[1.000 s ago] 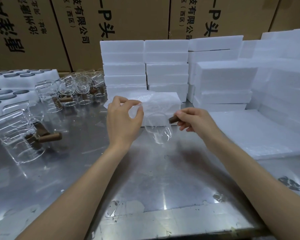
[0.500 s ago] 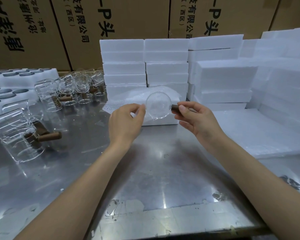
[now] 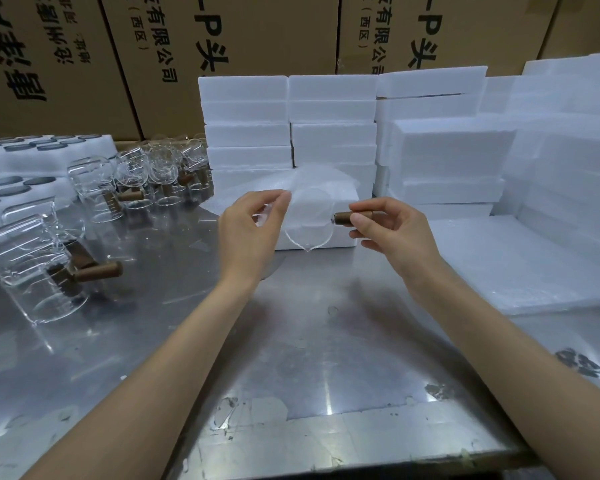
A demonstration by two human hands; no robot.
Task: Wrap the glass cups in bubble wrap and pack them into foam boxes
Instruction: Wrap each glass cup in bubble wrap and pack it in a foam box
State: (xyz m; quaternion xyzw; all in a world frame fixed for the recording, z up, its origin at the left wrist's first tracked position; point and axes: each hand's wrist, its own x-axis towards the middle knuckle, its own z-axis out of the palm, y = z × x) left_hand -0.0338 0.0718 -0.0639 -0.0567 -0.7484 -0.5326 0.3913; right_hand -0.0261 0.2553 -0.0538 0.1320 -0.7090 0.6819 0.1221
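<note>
Glass cup (image 3: 309, 220) with a brown wooden handle (image 3: 352, 217) is held in the air above the far middle of the steel table (image 3: 291, 341), its spout pointing down. The right hand (image 3: 392, 233) has its fingers curled round the handle, while the left hand (image 3: 248, 230) pinches the cup's rim between thumb and fingertips. Just behind it, a sheet of bubble wrap (image 3: 312, 178) lies over a foam box (image 3: 340, 216), with stacked foam boxes (image 3: 291, 126) along the far edge and more glass cups (image 3: 146, 178) crowding the far left corner. The cup looks unwrapped, so the wrapping step appears still to come. The likeliest trouble: thin, slick glass held only at handle and rim could slip or knock the steel below and chip at the spout.
</note>
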